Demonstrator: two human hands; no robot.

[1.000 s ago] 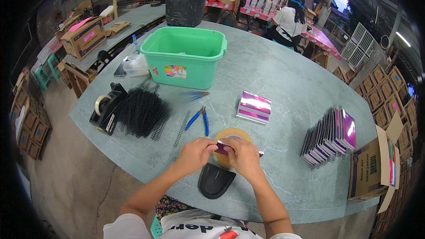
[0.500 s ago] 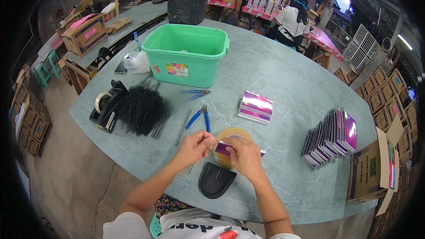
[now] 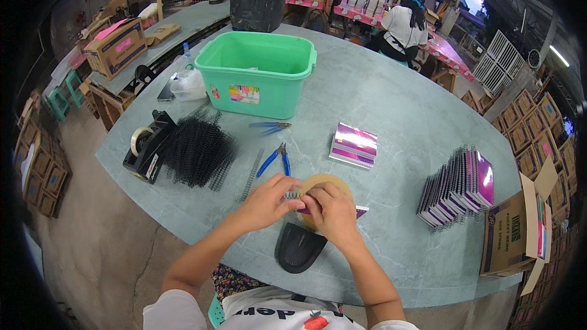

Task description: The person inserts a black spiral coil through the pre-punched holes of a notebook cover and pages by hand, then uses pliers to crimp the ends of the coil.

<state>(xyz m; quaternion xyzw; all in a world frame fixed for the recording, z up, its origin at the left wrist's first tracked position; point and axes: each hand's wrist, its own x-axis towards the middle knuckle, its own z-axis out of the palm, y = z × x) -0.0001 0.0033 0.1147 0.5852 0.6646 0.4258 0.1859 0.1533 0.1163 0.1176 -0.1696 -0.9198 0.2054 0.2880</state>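
My left hand point(image 3: 273, 200) has its fingers closed on a dark binding coil point(image 3: 293, 195), which runs toward a small purple memo pad point(image 3: 362, 211). Gripped in my right hand point(image 3: 329, 206), the pad is mostly covered by the fingers. Both hands meet over a round tan disc point(image 3: 333, 184), likely a roll of tape lying flat. Just below them lies a black rounded pad point(image 3: 300, 248). Blue-handled pliers point(image 3: 275, 160) rest beyond my left hand, with a loose coil point(image 3: 251, 175) alongside. Farther off is a short stack of purple memo pads point(image 3: 354, 145).
A heap of black coils point(image 3: 199, 150) lies beside a tape dispenser point(image 3: 148, 146) at left. Behind stands a green tub point(image 3: 257, 95), with a second pair of pliers point(image 3: 269, 127) before it. At right are coil-bound notebooks point(image 3: 458, 186) and an open carton point(image 3: 507, 238). A person point(image 3: 403, 27) sits far back.
My left hand has shifted right, closer to my right hand, and the coil now shows between them. The memo pad is more covered by my right hand.
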